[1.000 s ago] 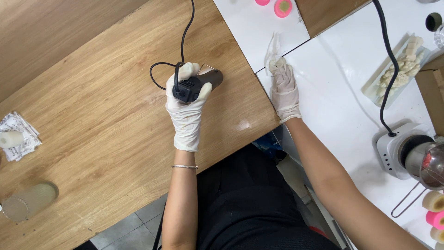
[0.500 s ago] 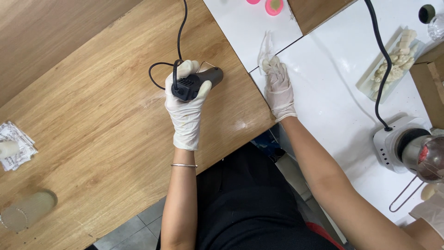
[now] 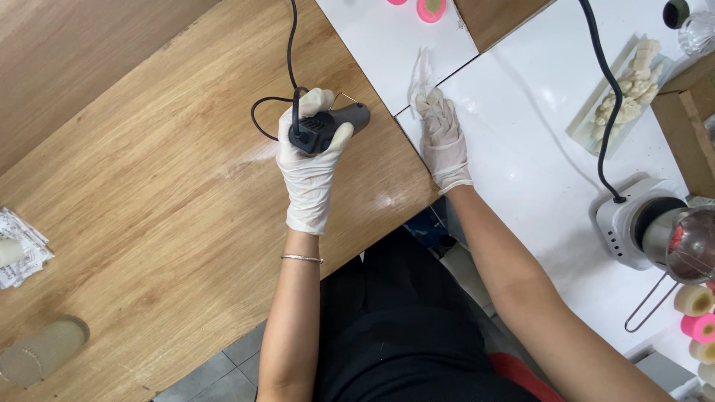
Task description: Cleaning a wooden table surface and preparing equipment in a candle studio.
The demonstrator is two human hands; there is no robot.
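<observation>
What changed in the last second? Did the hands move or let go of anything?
Almost nothing. The left hand still grips the dark corded tool on the wooden table. The right hand still rests flat on the white surface, fingers touching a clear plastic piece. Only the view shifted slightly.

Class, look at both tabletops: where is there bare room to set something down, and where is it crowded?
Bare wood stretches between the left hand, which grips a corded grey tool, and the paper packet at the left edge. The white table is bare between the right hand and the white appliance. The far right is crowded: a tray of pale pieces and pink rolls.
</observation>
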